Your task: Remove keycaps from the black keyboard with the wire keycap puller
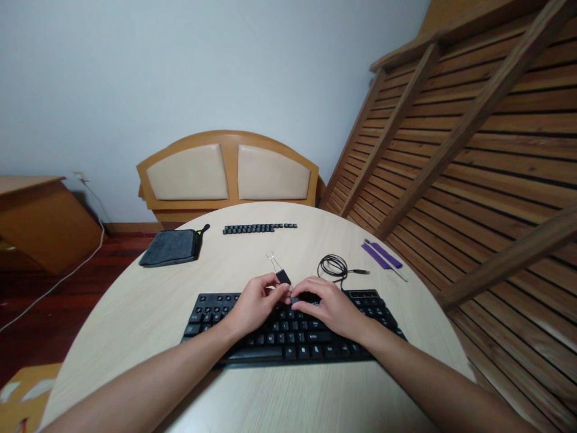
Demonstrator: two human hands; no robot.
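A black computer keyboard (311, 353) lies across the near part of the round table, with bare sockets where some caps are off its top rows. Over its upper middle, my left hand (258, 302) is closed on a keycap puller (283, 276), a black handle with wire loops pointing away. Beside it, my right hand (331, 305) is pinched on a small dark keycap (294, 299) at the puller's near wire end. The fingers partly hide this keycap. Farther back, several loose keycaps (247, 229) stand in neat rows.
The keyboard's coiled cable (332, 265) lies behind it. Purple strips (381, 255) with a thin metal tool rest at the right edge of the table (135, 313). A folded grey cloth (171, 248) is at left. A slatted wooden frame (473, 150) leans at right.
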